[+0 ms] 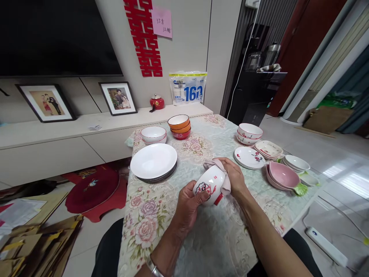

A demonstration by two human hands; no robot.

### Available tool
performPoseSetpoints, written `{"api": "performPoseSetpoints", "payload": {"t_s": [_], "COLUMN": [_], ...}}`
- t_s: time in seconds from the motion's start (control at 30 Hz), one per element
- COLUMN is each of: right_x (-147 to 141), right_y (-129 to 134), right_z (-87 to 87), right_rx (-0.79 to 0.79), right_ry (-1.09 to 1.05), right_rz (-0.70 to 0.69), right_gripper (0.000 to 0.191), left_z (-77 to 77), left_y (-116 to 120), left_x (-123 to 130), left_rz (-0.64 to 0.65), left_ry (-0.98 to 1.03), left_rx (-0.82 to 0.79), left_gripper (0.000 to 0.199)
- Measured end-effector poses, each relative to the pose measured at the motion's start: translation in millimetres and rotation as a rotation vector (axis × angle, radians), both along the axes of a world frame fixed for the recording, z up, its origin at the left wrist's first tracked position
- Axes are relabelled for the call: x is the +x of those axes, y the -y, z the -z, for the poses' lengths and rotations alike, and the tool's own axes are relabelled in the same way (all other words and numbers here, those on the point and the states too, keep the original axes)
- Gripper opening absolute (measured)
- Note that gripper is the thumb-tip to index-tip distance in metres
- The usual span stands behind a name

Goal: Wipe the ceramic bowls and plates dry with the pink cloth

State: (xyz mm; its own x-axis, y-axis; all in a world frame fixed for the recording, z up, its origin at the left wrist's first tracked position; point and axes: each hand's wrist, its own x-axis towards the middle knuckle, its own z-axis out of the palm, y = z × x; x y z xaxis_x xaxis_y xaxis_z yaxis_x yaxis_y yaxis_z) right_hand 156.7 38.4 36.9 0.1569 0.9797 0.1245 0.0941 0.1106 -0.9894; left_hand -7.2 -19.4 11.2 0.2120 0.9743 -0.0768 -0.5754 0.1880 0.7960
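Tilted on its side above the near middle of the table is a white bowl (211, 182) with a red and black drawing and a red foot. My left hand (188, 204) grips it from the left, thumb on the outer wall. A pinkish-grey cloth (225, 181) lies over the rim and right side of the bowl. My right hand (233, 175) is closed on the cloth and presses it against the bowl; some of its fingers are hidden behind cloth and bowl.
White plates (153, 161), white bowls (153, 134) and orange bowls (179, 122) stand left on the flowered tablecloth (147, 223). Right are patterned bowls (249, 132), small plates (249, 157), square dishes (268, 149) and pink dishes (284, 175). A red stool (95, 188) stands left of the table.
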Motion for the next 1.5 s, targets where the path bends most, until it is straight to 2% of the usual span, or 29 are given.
{"api": "performPoseSetpoints", "payload": {"t_s": [0.1,0.2,0.33,0.43,0.53,0.67,0.73,0.8,0.93,1.1,1.17,1.3,1.5], "right_x": [-4,-17,-41,-51,-45,-26,-18,-16,-31,-58,-59,-44,-25], "right_y": [3,17,40,46,37,18,11,11,25,42,41,25,6], "right_z": [1.8,-4.4,-15.8,-19.1,-15.9,-5.6,-1.4,0.4,-2.2,-2.4,-0.8,5.0,20.5], "right_rx": [0.044,0.285,0.670,0.800,0.760,0.530,0.435,0.414,0.554,0.805,0.809,0.653,0.385], "right_ry": [0.048,0.275,0.636,0.808,0.713,0.442,0.391,0.411,0.575,0.780,0.772,0.612,0.376], "right_rz": [0.054,0.108,0.035,-0.046,-0.023,0.139,0.183,0.218,0.234,0.119,0.106,0.160,0.200], "right_gripper": [0.031,0.032,0.034,0.030,0.031,0.029,0.027,0.027,0.032,0.033,0.035,0.038,0.033], "left_z": [-0.1,-0.8,-4.0,-6.9,-8.4,-6.8,-5.4,-4.5,-5.1,-10.4,-11.4,-7.4,1.8], "left_y": [-1,-1,-2,-1,1,5,6,7,5,0,0,3,6], "left_x": [0,1,2,3,5,10,13,15,14,7,6,11,13], "left_rz": [-0.018,-0.042,-0.064,-0.094,-0.097,-0.104,-0.111,-0.118,-0.147,-0.183,-0.185,-0.173,-0.200], "left_ry": [0.014,0.050,0.113,0.124,0.113,0.097,0.079,0.063,0.099,0.211,0.218,0.191,-0.017], "left_rx": [-0.015,-0.037,-0.013,0.013,-0.009,-0.061,-0.065,-0.056,-0.041,-0.025,-0.040,-0.065,-0.034], "left_gripper": [0.030,0.031,0.032,0.036,0.034,0.033,0.032,0.031,0.028,0.027,0.031,0.033,0.031]}}
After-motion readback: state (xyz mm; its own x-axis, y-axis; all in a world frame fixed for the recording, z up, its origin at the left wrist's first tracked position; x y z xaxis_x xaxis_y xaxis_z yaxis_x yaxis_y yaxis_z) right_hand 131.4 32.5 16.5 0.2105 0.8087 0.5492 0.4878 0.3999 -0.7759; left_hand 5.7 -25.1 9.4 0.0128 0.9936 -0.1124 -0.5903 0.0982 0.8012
